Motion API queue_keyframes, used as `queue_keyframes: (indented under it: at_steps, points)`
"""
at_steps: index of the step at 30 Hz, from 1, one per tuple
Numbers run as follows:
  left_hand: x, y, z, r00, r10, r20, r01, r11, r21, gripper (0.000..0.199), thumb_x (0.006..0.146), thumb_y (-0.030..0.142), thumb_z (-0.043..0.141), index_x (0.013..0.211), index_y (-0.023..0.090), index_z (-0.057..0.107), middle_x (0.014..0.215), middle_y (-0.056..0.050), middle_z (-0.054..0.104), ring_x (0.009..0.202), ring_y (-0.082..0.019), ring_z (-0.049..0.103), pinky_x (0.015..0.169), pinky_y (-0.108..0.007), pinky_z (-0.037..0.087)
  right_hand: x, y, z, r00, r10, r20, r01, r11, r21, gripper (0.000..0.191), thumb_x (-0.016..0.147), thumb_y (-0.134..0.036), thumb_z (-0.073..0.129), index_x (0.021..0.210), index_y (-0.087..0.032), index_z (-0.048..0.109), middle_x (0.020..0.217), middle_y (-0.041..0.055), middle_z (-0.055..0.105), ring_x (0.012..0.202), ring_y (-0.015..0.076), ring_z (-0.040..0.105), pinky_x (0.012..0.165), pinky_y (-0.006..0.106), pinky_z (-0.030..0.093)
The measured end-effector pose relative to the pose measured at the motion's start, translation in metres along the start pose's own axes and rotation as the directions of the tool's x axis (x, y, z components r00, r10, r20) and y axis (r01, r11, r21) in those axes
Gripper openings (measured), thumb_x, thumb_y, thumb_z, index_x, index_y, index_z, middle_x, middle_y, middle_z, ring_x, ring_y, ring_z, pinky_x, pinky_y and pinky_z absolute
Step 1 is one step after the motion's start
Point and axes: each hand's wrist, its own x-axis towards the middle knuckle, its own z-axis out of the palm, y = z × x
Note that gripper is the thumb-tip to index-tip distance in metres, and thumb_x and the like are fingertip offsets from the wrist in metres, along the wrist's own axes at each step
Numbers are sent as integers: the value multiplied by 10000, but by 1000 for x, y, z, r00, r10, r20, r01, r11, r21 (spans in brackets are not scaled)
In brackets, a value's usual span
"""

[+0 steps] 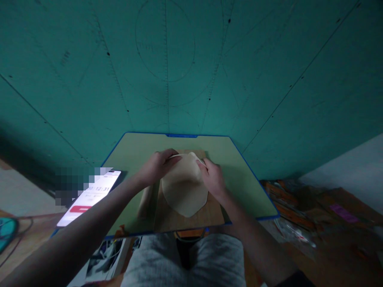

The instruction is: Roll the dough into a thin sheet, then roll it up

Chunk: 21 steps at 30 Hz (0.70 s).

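Note:
A thin, pale sheet of dough [184, 191] is spread between my two hands, its far edge lifted and its near part over a wooden board [176, 225]. My left hand [157, 166] pinches the far left edge, thumb on top. On the far right edge, my right hand [213, 177] grips the sheet between thumb and fingers. Left of the wooden board lies a rolling pin [145, 201], partly hidden by my left forearm.
The board rests on a pale green tabletop [239, 187] with a blue rim. A lit phone [92, 195] lies at the table's left edge. Behind stands a green wall [179, 79]. Boxes and clutter [299, 207] fill the floor at right.

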Motion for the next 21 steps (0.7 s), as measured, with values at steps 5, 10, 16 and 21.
queue_keyframes:
  at_steps: [5,10,16,21]
  points:
    - [-5,19,-13,998,57,20,-57,998,-34,379,916,488,470,875,168,669,738,-20,682,655,-143,573,584,-235,420,-4,-4,-12,998,-58,-30,61,991,116,366,954,-451,474,657,-253,393,524,-68,398,494,113,333,506,251,246]
    - [-11,39,-27,994,105,41,-103,994,-47,358,920,473,495,923,171,686,798,-29,707,701,-153,612,606,-229,456,-8,-13,-28,992,-100,-74,110,981,160,383,947,-444,497,638,-248,384,508,-81,377,476,97,333,482,238,242]
    - [-15,66,-46,993,118,3,-118,990,-78,376,891,494,502,861,165,681,744,-35,679,664,-160,596,556,-229,435,-11,-34,-52,982,-135,-133,160,968,194,353,957,-432,515,670,-226,511,523,-73,420,492,100,398,483,231,283]
    - [-23,91,-60,998,34,-52,-40,991,-126,360,848,521,556,799,180,659,646,7,594,578,-122,500,489,-207,369,-13,-57,-77,956,-186,-226,246,931,271,202,954,-355,549,901,-207,675,726,-15,657,620,122,563,548,227,397]
